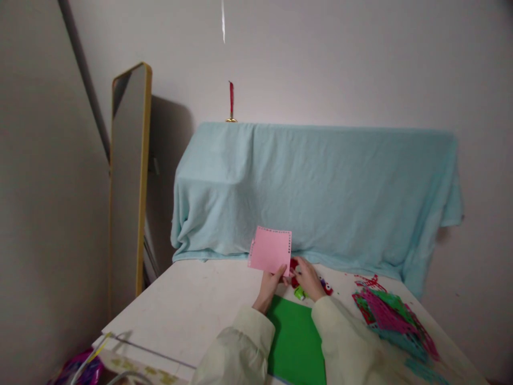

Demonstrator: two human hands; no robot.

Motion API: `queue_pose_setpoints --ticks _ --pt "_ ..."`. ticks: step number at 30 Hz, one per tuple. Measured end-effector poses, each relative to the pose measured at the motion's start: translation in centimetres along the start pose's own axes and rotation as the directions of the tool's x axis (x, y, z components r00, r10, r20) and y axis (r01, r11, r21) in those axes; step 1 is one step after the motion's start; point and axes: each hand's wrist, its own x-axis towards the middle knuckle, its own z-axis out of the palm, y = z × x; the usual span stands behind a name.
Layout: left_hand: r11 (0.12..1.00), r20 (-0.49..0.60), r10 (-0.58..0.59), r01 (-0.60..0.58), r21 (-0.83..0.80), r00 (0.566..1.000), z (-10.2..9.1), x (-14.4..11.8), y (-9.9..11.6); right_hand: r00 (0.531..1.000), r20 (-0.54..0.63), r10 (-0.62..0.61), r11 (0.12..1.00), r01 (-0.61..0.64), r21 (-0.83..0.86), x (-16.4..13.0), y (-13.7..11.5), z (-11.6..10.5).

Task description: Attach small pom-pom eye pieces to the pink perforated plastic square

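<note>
Pink paper sheet (pixel 270 256) pinched upright at its lower edge by left hand (pixel 271 286), raised off the white tabletop (pixel 188 305) so its punched border shows. Right hand (pixel 309 278) closed, seemingly on a red punch (pixel 294 266); green sheet (pixel 295 342) below, cut-paper pile (pixel 390 321) far right.

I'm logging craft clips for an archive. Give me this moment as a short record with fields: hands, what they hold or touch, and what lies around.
left hand: holds pink paper upright by its lower edge
right hand: rests on small red and green punches; grip unclear
under the arms: green sheet flat on white table
right side: pile of cut papers, red, pink, green, teal
behind the table: blue cloth draped over something bulky
left: mirror leaning on the wall
</note>
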Motion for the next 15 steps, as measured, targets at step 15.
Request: queue_pose_setpoints --ticks 15 --pt "0.98 0.006 -0.083 0.08 0.18 0.997 0.8 -1.3 0.0 0.876 0.022 0.481 0.235 -0.153 0.96 -4.5 -0.9 -1.5"
